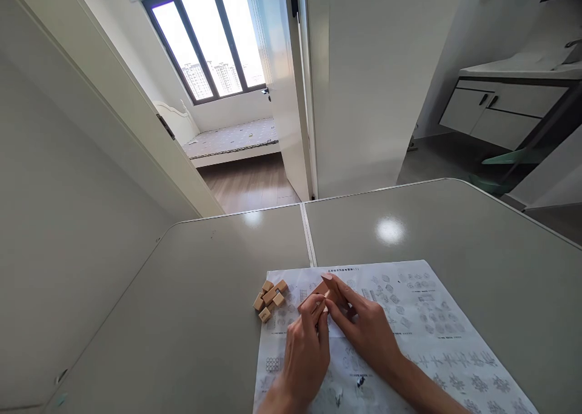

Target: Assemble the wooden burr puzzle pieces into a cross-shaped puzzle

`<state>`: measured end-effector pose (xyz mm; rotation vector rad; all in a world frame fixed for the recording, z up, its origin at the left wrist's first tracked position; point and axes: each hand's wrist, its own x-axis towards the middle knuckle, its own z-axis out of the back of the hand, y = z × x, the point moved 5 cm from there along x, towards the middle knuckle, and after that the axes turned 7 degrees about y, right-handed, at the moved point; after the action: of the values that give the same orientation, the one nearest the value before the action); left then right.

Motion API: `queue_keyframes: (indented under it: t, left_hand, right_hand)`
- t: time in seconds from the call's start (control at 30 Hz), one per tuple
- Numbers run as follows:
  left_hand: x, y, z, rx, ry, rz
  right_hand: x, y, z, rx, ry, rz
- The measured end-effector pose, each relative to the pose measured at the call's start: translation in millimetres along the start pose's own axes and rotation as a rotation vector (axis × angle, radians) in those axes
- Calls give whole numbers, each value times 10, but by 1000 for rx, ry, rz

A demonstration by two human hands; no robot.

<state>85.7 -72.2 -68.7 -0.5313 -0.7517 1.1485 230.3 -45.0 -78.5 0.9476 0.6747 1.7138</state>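
Worn on the head, the camera looks forward and down across the grey table (pixel 218 280), fairly near the printed sheet (pixel 409 335), and also takes in the open door (pixel 284 99), bed (pixel 231 140) and window (pixel 209 44) at far left

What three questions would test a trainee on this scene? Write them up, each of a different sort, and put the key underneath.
1. True or false: the cluster of small wooden blocks lies to the left of both the left hand and the right hand, which meet at some brown wooden pieces.

2. What lies on the table beneath the hands?
a) a folded towel
b) a printed sheet
c) a metal tray

3. Fill in the missing word: through the open doorway, a bed stands below a ____.

Key: 1 true; 2 b; 3 window.
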Motion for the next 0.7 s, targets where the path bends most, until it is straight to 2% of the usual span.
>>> queue_keyframes:
  t: [0.27, 0.47, 0.6, 0.7]
  left_hand:
    - [14, -20, 19, 35, -19, -43]
    - [5, -46, -12, 54, 23, -70]
    - [11, -39, 8, 6, 7, -38]
    - [15, -30, 0, -38, 37, -22]
  right_hand:
    - [-10, -20, -3, 25, -2, 33]
    - [-57, -47, -50, 67, -12, 76]
    - [-49, -49, -47, 113, 8, 61]
    - [-28, -38, -42, 169, 33, 54]
